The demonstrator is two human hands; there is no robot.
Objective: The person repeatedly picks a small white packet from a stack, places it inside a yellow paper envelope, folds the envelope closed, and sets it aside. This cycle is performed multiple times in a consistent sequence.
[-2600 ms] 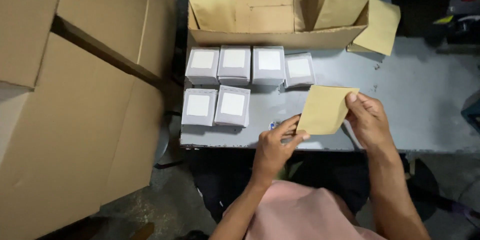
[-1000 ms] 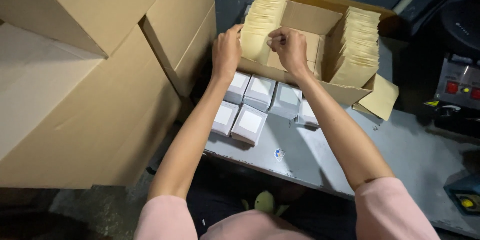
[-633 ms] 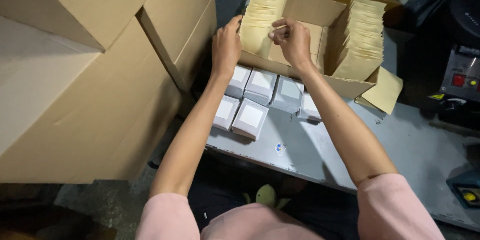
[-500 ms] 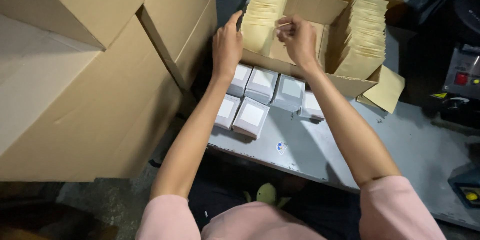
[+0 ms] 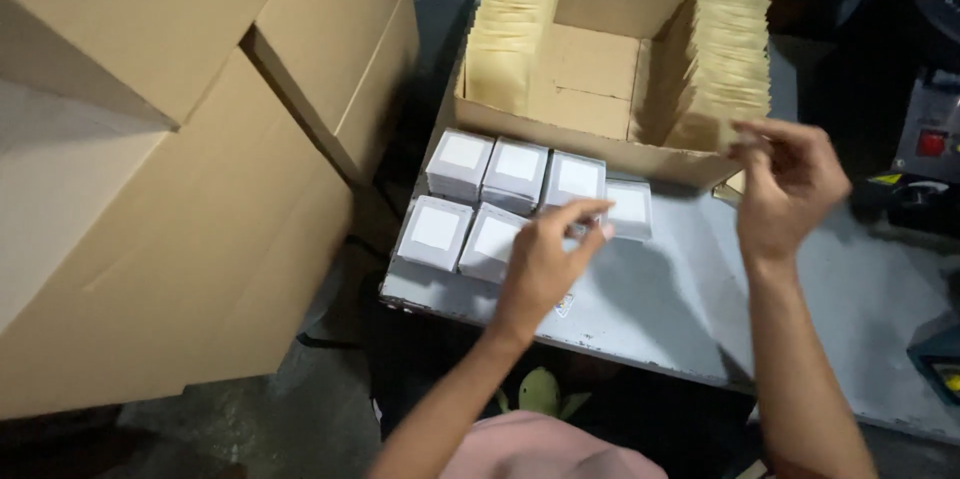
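left hand (image 5: 545, 264) with fingers loosely pinched, empty, above small white square boxes (image 5: 500, 204) on grey metal desk (image 5: 680, 309), right hand (image 5: 785, 189) fingers apart, empty, near open cardboard box (image 5: 600, 144) of tan paper envelopes (image 5: 725, 64)

Person, head-camera view: two bare forearms enter from the bottom edge of the frame, ending in a left hand (image 5: 545, 264) at centre and a right hand (image 5: 785, 184) at right of centre, both without gloves, rings, watch or wristband. No sleeve shows along either forearm up to the lower edge. A pink garment (image 5: 555, 449) of plain, unpatterned fabric fills a patch at the bottom centre between the two arms.
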